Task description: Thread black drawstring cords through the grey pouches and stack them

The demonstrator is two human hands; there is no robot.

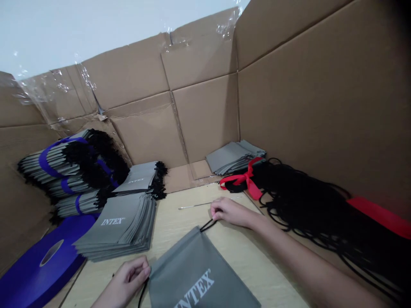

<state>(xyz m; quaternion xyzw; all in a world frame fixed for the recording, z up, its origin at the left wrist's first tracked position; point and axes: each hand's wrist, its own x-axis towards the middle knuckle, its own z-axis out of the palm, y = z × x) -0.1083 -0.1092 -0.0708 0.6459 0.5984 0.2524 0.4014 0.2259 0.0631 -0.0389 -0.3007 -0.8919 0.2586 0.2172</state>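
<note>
A grey drawstring bag [199, 269] with white INTEX lettering lies tilted on the table in front of me. My right hand [227, 211] is closed in a pinch on the black cord [208, 225] that comes out of the bag's upper corner. At the bag's left corner, my left hand [130, 276] is closed with thumb and fingers together. Black cord shows just below these fingertips, and a dark bit pokes out behind the hand. Beyond the bag, a thin metal rod [195, 206] rests near my right fingertips.
On the left stand a stack of grey INTEX bags [118, 222], corded bags [138, 177], bundles tied with purple ribbon [69, 186] and a purple ribbon roll [38, 261]. Grey pieces [229, 156] and black cords [305, 201] tied in red lie right. Cardboard walls [205, 119] enclose the table.
</note>
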